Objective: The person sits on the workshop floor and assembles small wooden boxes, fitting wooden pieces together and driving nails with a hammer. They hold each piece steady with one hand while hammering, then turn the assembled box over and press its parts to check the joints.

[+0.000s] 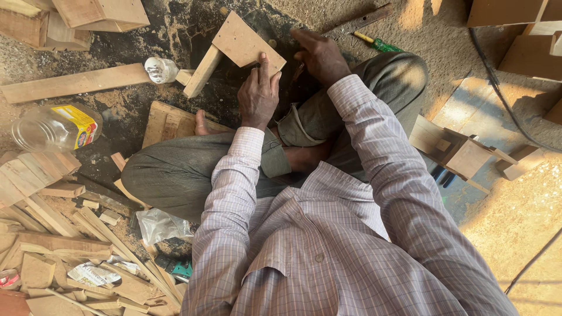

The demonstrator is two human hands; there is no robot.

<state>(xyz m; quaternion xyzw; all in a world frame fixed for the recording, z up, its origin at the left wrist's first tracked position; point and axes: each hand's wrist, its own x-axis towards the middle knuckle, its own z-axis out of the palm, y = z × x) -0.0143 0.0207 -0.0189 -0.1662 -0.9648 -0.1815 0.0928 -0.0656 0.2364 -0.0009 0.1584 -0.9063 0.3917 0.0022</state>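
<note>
Seated cross-legged on a sawdust-strewn floor (515,222). Left hand (257,93) laid flat, fingers together, thumb up against the near edge of a square wooden board (246,42) fixed to a wooden leg (202,71). Right hand (321,55) just right of the board, fingers curled; grip hidden, cannot tell on what. Screwdriver (377,42) beyond the right knee. Clear plastic jar (55,126) near the floor's left edge, well apart.
</note>
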